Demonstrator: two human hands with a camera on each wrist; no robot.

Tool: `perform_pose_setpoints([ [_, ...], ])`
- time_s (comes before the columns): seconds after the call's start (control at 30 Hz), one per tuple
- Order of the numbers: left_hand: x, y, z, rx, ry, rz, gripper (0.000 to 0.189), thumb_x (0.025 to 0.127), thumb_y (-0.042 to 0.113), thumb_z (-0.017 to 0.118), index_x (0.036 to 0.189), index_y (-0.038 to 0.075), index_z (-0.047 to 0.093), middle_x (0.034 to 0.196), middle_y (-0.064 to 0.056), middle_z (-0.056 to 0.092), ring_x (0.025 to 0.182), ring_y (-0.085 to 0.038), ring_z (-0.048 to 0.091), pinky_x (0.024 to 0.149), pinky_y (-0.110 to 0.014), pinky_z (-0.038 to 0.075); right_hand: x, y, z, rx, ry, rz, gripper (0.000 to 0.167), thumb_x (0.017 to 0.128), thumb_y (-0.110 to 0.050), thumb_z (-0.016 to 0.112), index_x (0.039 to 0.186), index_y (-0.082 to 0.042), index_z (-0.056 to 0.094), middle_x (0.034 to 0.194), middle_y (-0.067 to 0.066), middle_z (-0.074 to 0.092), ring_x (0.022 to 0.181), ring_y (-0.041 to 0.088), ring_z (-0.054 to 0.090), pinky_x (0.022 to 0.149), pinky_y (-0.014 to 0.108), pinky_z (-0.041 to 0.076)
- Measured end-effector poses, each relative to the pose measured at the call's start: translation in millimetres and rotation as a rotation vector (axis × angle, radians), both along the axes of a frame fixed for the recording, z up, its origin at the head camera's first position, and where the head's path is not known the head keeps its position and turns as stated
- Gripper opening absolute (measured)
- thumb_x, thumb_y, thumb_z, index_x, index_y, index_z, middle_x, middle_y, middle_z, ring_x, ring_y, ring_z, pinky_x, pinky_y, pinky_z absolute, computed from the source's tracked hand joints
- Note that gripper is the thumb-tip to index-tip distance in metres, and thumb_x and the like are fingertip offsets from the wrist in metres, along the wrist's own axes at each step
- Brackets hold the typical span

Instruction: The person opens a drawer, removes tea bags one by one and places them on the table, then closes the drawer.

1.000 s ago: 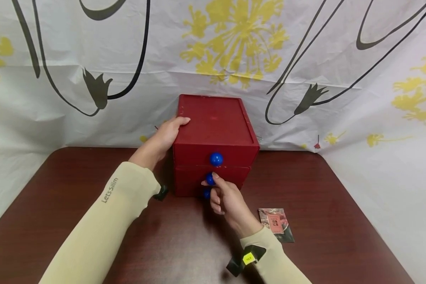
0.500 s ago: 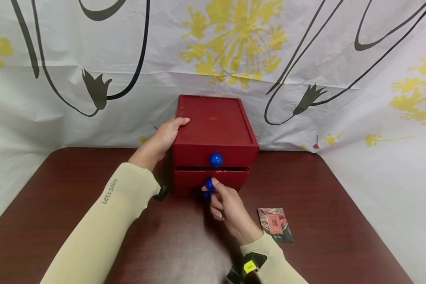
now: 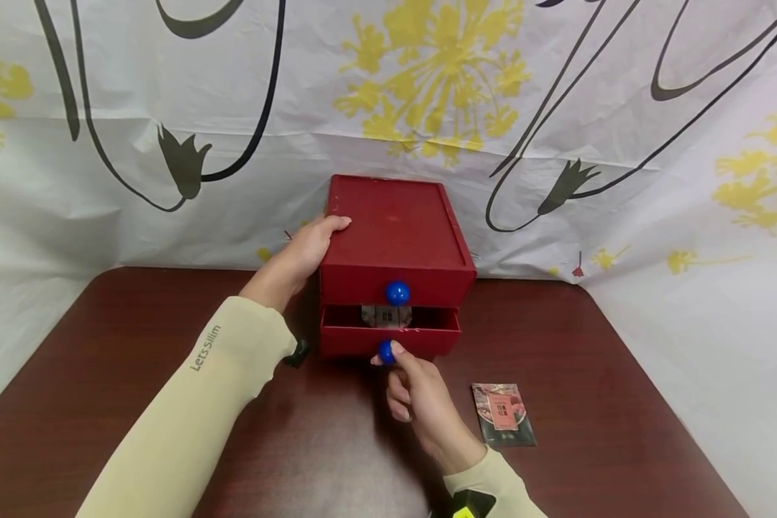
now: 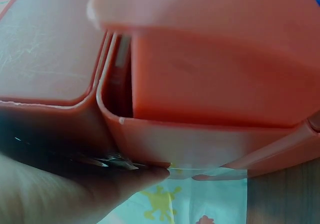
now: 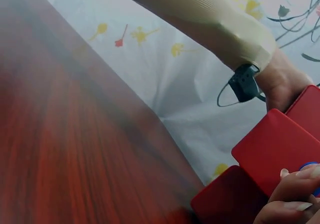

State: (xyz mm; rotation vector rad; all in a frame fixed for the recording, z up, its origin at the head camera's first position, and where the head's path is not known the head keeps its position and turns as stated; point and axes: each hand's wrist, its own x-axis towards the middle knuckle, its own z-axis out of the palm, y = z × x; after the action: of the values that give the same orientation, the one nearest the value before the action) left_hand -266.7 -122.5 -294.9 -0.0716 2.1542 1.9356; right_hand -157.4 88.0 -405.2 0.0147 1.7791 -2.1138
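Dark surface (image 3: 596, 403) was topped by a red cabinet (image 3: 391, 223), its lower drawer (image 3: 352, 342) partly opened, blue knob (image 3: 386, 352) pinched by the right hand (image 3: 426, 397), left side pressed by the spread left hand (image 3: 306, 249); a packet (image 3: 505, 415) was laid front-right of it.

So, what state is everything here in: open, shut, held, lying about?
Box: upright, steadied by a hand.
Top drawer: shut.
Second drawer: partly open.
Its knob: pinched.
Third drawer: mostly hidden, can't be sure.
Inner packet: inside the second drawer, partly visible.
Outer packet: lying flat on the table.
Left hand: against the box's side, thumb on top.
Right hand: pinching the knob.
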Motion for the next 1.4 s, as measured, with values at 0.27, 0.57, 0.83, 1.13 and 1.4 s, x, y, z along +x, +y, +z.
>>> perform_pose_setpoints([
  [0.27,1.4,-1.4,0.0,-0.012,0.003,0.001,0.06,0.104,0.041,0.034,0.16,0.021,0.022,0.148,-0.015,0.045,0.13,-0.032,0.049,0.116,-0.051,0.036,14.1,-2,4.0,0.014,-0.02,-0.01,0.051,0.101,-0.05,0.053,0.107,-0.001,0.065,0.051,-0.006,0.029,0.041,0.008,0.028,0.041,0.021,0.025],
  [0.57,1.9,-0.1,-2.5,-0.027,0.017,0.005,0.059,0.104,0.04,0.037,0.158,0.02,0.025,0.147,-0.015,0.045,0.133,-0.033,0.047,0.117,-0.052,0.034,27.3,4,5.1,-0.001,-0.084,0.032,0.048,0.102,-0.05,0.052,0.108,-0.004,0.065,0.052,-0.008,0.031,0.041,0.007,0.029,0.042,0.02,0.027],
  [0.83,1.5,0.4,-2.9,-0.028,0.03,0.005,0.056,0.104,0.04,0.035,0.155,0.017,0.03,0.145,-0.017,0.047,0.127,-0.032,0.05,0.115,-0.05,0.036,37.1,9,6.2,-0.019,-0.101,0.046,0.049,0.101,-0.051,0.053,0.109,-0.004,0.065,0.052,-0.008,0.031,0.041,0.007,0.03,0.043,0.02,0.027],
  [1.13,0.1,-0.8,-2.1,-0.025,0.023,-0.009,0.056,0.104,0.04,0.036,0.156,0.019,0.029,0.146,-0.015,0.047,0.128,-0.031,0.049,0.116,-0.05,0.035,45.0,14,8.6,-0.006,-0.139,0.078,0.047,0.101,-0.051,0.052,0.11,-0.007,0.064,0.053,-0.008,0.032,0.043,0.007,0.03,0.043,0.02,0.028],
  [1.4,-0.3,-0.6,-2.5,-0.007,0.02,-0.011,0.056,0.104,0.04,0.036,0.156,0.02,0.028,0.146,-0.014,0.046,0.13,-0.031,0.048,0.116,-0.05,0.035,53.9,17,9.8,-0.035,-0.172,0.109,0.045,0.102,-0.048,0.052,0.111,-0.006,0.064,0.052,-0.009,0.034,0.041,0.006,0.031,0.043,0.02,0.029],
])
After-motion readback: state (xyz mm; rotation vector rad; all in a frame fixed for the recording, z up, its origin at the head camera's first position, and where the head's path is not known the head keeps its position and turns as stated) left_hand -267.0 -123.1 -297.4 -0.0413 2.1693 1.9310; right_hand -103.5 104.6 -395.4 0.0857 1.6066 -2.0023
